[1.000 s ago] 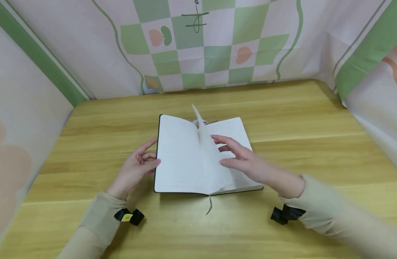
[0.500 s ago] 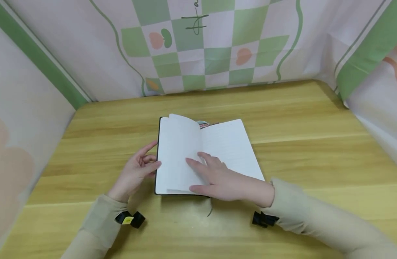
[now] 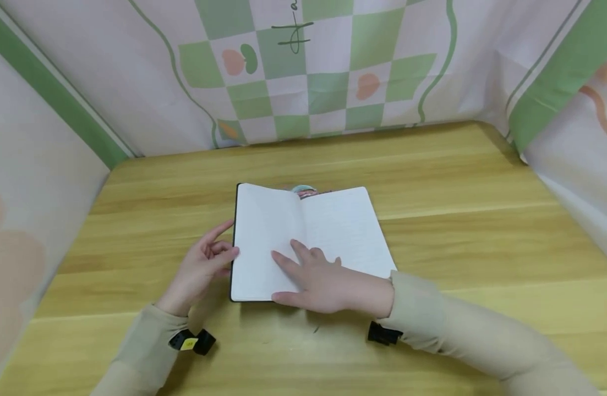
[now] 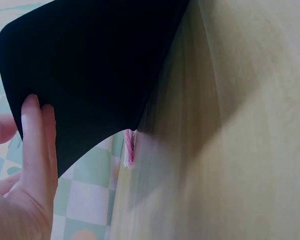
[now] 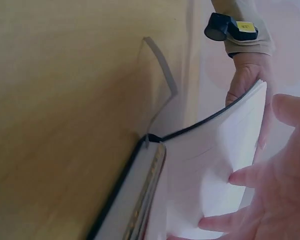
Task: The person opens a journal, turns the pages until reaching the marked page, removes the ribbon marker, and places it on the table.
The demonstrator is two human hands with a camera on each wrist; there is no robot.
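An open notebook (image 3: pixel 343 231) with a black cover lies on the wooden table, its left half raised at a slant. At that raised edge my left hand (image 3: pixel 196 269) holds the notebook, thumb over the page side and fingers against the black cover (image 4: pixel 90 65). My right hand (image 3: pixel 318 283) rests on the lower part of the left page (image 3: pixel 263 225), fingers spread, with the forearm crossing the notebook's lower right corner. Faint ruled lines show on the pages. From the spine's near end a thin grey ribbon bookmark (image 5: pixel 162 65) trails onto the table.
Past the notebook's far edge pokes a pastel and pink item (image 3: pixel 304 191); pink tassel threads (image 4: pixel 129 150) hang there in the left wrist view. A green and white checked cloth (image 3: pixel 328 93) stands behind the table (image 3: pixel 457 220). Both wrists carry black cameras (image 3: pixel 204 342).
My right hand has swept a page from right to left and now lies lower on the left side. The page has settled flat against the others. My left hand keeps its hold.
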